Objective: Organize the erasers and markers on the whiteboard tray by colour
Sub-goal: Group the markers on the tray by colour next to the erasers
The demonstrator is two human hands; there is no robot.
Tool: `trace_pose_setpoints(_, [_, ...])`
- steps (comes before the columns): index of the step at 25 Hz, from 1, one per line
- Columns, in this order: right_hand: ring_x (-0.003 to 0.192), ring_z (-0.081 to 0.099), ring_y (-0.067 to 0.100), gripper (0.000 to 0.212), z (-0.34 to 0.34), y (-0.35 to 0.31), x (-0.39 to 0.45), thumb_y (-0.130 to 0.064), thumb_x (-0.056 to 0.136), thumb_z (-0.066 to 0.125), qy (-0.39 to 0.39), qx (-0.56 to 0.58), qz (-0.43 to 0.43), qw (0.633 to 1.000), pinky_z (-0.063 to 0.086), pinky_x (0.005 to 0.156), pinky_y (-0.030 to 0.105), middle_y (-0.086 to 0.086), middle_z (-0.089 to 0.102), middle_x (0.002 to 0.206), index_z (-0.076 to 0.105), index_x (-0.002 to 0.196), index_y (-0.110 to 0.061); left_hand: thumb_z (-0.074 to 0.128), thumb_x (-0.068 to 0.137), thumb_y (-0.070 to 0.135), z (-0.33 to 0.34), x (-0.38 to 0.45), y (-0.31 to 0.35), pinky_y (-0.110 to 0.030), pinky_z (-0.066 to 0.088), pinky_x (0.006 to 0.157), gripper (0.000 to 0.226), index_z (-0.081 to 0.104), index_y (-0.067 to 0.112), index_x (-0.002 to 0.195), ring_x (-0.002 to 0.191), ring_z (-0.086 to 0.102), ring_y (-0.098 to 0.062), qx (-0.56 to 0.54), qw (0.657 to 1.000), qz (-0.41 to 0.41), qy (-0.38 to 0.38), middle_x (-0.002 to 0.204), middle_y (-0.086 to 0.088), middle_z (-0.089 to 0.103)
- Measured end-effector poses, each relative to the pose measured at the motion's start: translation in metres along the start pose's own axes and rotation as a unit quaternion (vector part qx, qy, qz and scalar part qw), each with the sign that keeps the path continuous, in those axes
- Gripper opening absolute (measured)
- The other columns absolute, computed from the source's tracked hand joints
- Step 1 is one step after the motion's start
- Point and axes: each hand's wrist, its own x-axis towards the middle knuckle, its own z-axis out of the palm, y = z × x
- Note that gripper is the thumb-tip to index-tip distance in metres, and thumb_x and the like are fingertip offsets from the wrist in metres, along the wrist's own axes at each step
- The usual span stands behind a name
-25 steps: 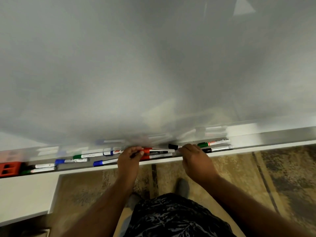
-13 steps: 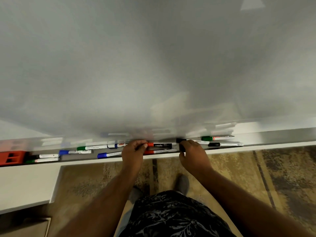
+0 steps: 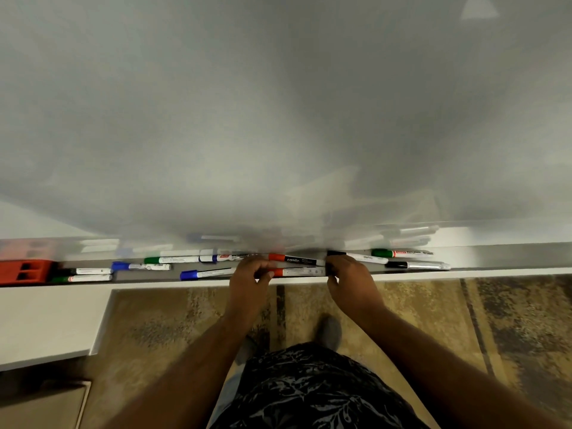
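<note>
Whiteboard (image 3: 278, 119) fills the upper view, its grey tray (image 3: 495, 258) running the full width above a patterned brown carpet (image 3: 464, 320). At the tray's middle, a person's left hand (image 3: 247, 281) curls its fingers (image 3: 266, 274) around the capped ends of two red markers: a black-barrelled red marker (image 3: 294, 259) toward the board, and a white-barrelled red marker (image 3: 301, 271) along the front edge. The right hand (image 3: 351, 280) meets the opposite ends of the same pair, its fingers bent over them; whether it pinches them cannot be told. Just behind that hand lies a black-capped marker (image 3: 359, 257). Toward the tray's right end rest a green marker (image 3: 400, 252) by the board and another black marker (image 3: 418, 265) near the front edge. Left of the hands lie a blue marker (image 3: 205, 274) at the front edge, a second blue marker (image 3: 227, 257) and a green one (image 3: 171, 260) by the board, then a third blue marker (image 3: 140, 266). Near the left end sit a black marker (image 3: 88, 271) and a green marker (image 3: 82, 278), just beside a red eraser (image 3: 24, 271) at the tray's left end.
</note>
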Motion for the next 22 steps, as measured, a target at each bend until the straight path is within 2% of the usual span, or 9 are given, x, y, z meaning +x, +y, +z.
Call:
trace_pose_setpoints(5, [0.094,0.067,0.021,0.037,0.009,-0.007,0.001,-0.007,0.089,0.069,0.006,0.030,0.002,1.000,0.057,0.083,0.033,0.004,0.071,0.109,0.070,0.125,-0.015,0.078,0.087,0.011,0.003,-0.001,0.002,-0.020,0.054,0.085,0.020,0.072,0.025,0.100,0.095,0.066,-0.003,0.023,0.999,-0.004,0.029,0.106,0.009,0.068])
trace_pose_setpoints(8, [0.088,0.063,0.017,0.029,0.008,-0.008,0.006,-0.010,0.090,0.070,0.019,0.020,0.002,1.000,0.048,0.077,0.025,0.002,0.070,0.105,0.072,0.118,-0.017,0.080,0.086,0.012,0.006,0.001,0.007,-0.024,0.056,0.087,0.023,0.071,0.021,0.105,0.095,0.066,-0.005,0.036,0.999,-0.019,0.035,0.108,0.004,0.069])
trace_pose_setpoints(10, [0.085,0.062,0.013,0.025,0.007,-0.007,0.008,-0.009,0.089,0.070,0.027,0.042,0.021,0.999,0.049,0.076,0.025,-0.002,0.070,0.101,0.072,0.112,-0.019,0.080,0.085,0.013,0.009,0.001,0.010,-0.029,0.058,0.088,0.032,0.068,0.021,0.113,0.096,0.067,-0.009,0.031,0.998,-0.038,0.040,0.111,0.004,0.069])
trace_pose_setpoints(13, [0.081,0.065,0.009,0.027,0.012,-0.005,0.007,-0.005,0.085,0.068,0.031,0.090,0.051,0.994,0.051,0.069,0.020,-0.007,0.071,0.094,0.071,0.104,-0.024,0.080,0.085,0.018,0.015,0.001,0.013,-0.030,0.057,0.092,0.043,0.062,0.028,0.122,0.099,0.066,-0.006,0.039,0.998,-0.048,0.022,0.119,0.006,0.065])
trace_pose_setpoints(14, [0.084,0.067,0.009,0.028,0.014,-0.007,0.007,-0.006,0.084,0.069,0.026,0.105,0.058,0.992,0.053,0.071,0.020,-0.007,0.072,0.097,0.071,0.106,-0.023,0.080,0.085,0.018,0.018,0.000,0.014,-0.031,0.057,0.095,0.046,0.061,0.028,0.125,0.101,0.066,-0.006,0.042,0.998,-0.048,0.011,0.122,0.005,0.062])
trace_pose_setpoints(17, [0.101,0.069,0.016,0.043,0.019,-0.011,0.005,-0.008,0.081,0.072,0.012,0.117,0.047,0.992,0.059,0.091,0.031,-0.002,0.070,0.116,0.069,0.122,-0.020,0.080,0.083,0.015,0.026,-0.001,0.016,-0.035,0.055,0.102,0.054,0.059,0.025,0.132,0.109,0.065,-0.013,0.062,0.997,-0.042,0.003,0.128,0.002,0.058])
trace_pose_setpoints(19, [0.104,0.066,0.019,0.051,0.018,-0.009,0.003,-0.007,0.080,0.072,-0.003,0.101,0.043,0.994,0.058,0.094,0.032,0.002,0.065,0.121,0.065,0.129,-0.017,0.080,0.083,0.015,0.027,-0.002,0.017,-0.036,0.054,0.104,0.055,0.059,0.024,0.134,0.112,0.064,-0.014,0.066,0.997,-0.045,0.007,0.128,0.003,0.058])
trace_pose_setpoints(22, [0.092,0.062,0.017,0.041,0.008,0.002,0.000,-0.006,0.080,0.071,-0.009,0.079,0.025,0.997,0.048,0.079,0.013,-0.003,0.063,0.106,0.069,0.120,-0.014,0.080,0.084,0.018,0.026,-0.006,0.018,-0.034,0.053,0.103,0.055,0.058,0.027,0.134,0.112,0.063,-0.012,0.063,0.997,-0.050,0.011,0.125,0.009,0.056])
